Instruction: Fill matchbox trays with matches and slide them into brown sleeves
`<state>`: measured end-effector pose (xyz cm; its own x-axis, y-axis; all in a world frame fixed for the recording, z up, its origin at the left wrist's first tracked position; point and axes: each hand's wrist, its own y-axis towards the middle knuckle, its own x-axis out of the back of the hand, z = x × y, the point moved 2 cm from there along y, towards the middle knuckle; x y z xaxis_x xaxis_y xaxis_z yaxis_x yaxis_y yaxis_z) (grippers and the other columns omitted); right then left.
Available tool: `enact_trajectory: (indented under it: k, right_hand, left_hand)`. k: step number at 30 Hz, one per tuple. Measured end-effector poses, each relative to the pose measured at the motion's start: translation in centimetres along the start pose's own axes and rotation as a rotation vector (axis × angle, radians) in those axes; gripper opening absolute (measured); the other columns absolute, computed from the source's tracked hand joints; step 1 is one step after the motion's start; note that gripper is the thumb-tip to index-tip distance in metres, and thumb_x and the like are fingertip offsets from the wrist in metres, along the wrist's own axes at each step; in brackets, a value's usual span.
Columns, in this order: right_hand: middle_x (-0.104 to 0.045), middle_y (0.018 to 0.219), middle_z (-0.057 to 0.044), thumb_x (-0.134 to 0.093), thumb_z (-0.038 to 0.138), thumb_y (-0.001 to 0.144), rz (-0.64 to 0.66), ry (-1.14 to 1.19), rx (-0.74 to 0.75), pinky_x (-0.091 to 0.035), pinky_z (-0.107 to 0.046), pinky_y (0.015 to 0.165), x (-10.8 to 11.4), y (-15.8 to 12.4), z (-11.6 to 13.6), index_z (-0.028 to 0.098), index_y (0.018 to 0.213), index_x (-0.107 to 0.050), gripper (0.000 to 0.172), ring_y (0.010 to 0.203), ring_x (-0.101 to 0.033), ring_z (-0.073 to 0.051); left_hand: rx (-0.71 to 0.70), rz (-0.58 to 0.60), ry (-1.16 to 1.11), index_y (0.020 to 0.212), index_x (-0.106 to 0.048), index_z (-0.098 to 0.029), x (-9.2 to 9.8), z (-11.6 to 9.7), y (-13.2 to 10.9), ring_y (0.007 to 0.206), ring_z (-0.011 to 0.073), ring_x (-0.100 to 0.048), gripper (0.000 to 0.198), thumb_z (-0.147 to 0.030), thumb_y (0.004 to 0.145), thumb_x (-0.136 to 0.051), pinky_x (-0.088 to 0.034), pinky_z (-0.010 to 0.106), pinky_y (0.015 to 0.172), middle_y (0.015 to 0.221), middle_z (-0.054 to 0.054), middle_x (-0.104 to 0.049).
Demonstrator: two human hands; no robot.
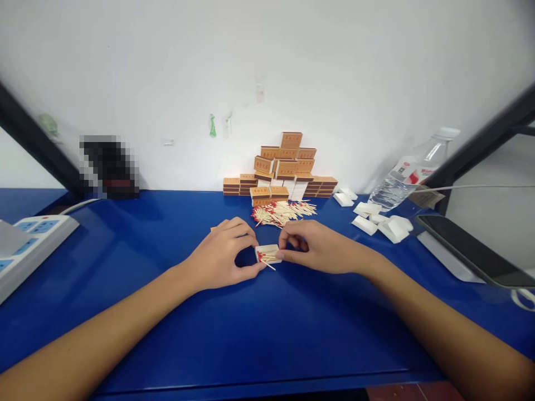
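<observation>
- One likely slip, as a judgement: spilling matches [268,255] from the small white tray [266,248], with one stick poking out over the near rim and easily caught by a thumb
- Could also tip the tray by pressing harder at one end than the other, given low walls and a seemingly light make
- Could jam sticks crosswise by pushing down on the uneven slants inside
- Might brush the loose match heap [286,212] with the fingers of the right hand [311,245], so near behind, and scatter sticks over the blue counter [225,328]
- Might topple the stacked matchboxes [288,167] by reaching too far past the heap, given stepped, uneven piles
- Left hand [229,252]: curved around the tray's left end, thumb at the near side, fingertips at the far corner, gripping it lightly by the look of it; forearm slanting in from lower left
- Right hand: thumb and forefinger brought close at the tray's right end, other fingers curled toward the palm; cannot tell whether pinching match ends, tray wall or nothing; forearm slanting in from lower right
- Tray: between both hands, in front of the heap, red heads mostly toward the left hand; cannot tell whether flat on the counter or slightly raised
</observation>
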<state>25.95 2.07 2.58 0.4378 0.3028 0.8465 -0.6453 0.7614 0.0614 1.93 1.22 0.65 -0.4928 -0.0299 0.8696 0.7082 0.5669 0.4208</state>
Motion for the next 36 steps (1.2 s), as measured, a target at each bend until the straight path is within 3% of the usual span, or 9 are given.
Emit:
enact_trajectory:
  k: [5, 13, 17, 23, 30, 33, 36]
  right_hand:
    - [-0.057, 0.074, 0.001, -0.061, 0.032, 0.1, 0.045, -0.028, 0.026, -0.034, -0.029, 0.062, -0.7, 0.0, 0.8, 0.02, 0.083, -0.062, 0.021, 0.067, -0.047, -0.014]
    - [-0.058, 0.08, 0.0, -0.063, 0.029, 0.1, -0.078, -0.082, 0.043, -0.036, -0.029, 0.067, -0.6, 0.1, 1.4, 0.02, 0.09, -0.065, 0.014, 0.072, -0.05, -0.014]
    - [-0.056, 0.079, 0.002, -0.069, 0.029, 0.096, -0.049, -0.026, 0.064, -0.037, -0.028, 0.067, -0.8, -0.1, 2.2, 0.021, 0.094, -0.067, 0.009, 0.071, -0.051, -0.014]
    - [-0.064, 0.096, -0.003, -0.069, 0.024, 0.095, -0.012, -0.033, 0.102, -0.042, -0.03, 0.074, -2.5, -0.2, 2.4, 0.021, 0.098, -0.065, 0.006, 0.083, -0.059, -0.016]
    - [-0.064, 0.089, -0.003, -0.061, 0.023, 0.1, -0.063, -0.059, 0.161, -0.042, -0.029, 0.071, -2.0, -0.1, 2.7, 0.02, 0.094, -0.068, 0.009, 0.076, -0.057, -0.015]
    - [-0.06, 0.079, 0.0, -0.063, 0.028, 0.1, -0.14, -0.055, 0.157, -0.039, -0.028, 0.068, -1.5, -0.2, 3.1, 0.021, 0.094, -0.069, 0.012, 0.07, -0.054, -0.014]
    - [-0.062, 0.081, -0.001, -0.064, 0.029, 0.101, -0.193, -0.106, 0.13, -0.038, -0.028, 0.067, -1.6, -0.2, 3.2, 0.02, 0.096, -0.07, 0.012, 0.068, -0.053, -0.014]
  left_hand:
    - [-0.003, 0.003, 0.009, 0.098, -0.073, -0.02, 0.0, 0.0, 0.1, 0.104, 0.0256, -0.062, 0.026, -0.045, 0.092, -0.072, -0.048, 0.043, 0.091, 0.105, 0.007, -0.071]
    - [-0.001, 0.008, -0.012, 0.1, -0.074, -0.021, 0.0, 0.0, 0.0, 0.103, 0.0253, -0.062, 0.026, -0.046, 0.092, -0.072, -0.049, 0.044, 0.092, 0.104, 0.007, -0.071]
    - [-0.002, -0.002, -0.008, 0.098, -0.074, -0.02, 0.0, 0.0, 0.0, 0.102, 0.0255, -0.062, 0.026, -0.045, 0.092, -0.071, -0.05, 0.044, 0.091, 0.104, 0.007, -0.071]
    - [-0.008, -0.003, -0.007, 0.098, -0.072, -0.02, -0.1, 0.0, 0.0, 0.104, 0.0257, -0.063, 0.021, -0.039, 0.09, -0.073, -0.05, 0.044, 0.092, 0.105, 0.007, -0.072]
    - [-0.011, -0.008, -0.004, 0.098, -0.073, -0.02, 0.0, 0.0, 0.1, 0.103, 0.0259, -0.063, 0.022, -0.041, 0.091, -0.072, -0.05, 0.045, 0.091, 0.103, 0.007, -0.072]
    - [-0.009, 0.001, -0.002, 0.098, -0.073, -0.021, 0.0, -0.2, 0.1, 0.103, 0.026, -0.063, 0.023, -0.044, 0.093, -0.07, -0.05, 0.044, 0.09, 0.104, 0.007, -0.072]
    - [-0.007, 0.005, -0.003, 0.097, -0.073, -0.021, -0.1, -0.3, 0.0, 0.103, 0.0259, -0.062, 0.024, -0.044, 0.093, -0.07, -0.05, 0.044, 0.091, 0.105, 0.007, -0.072]
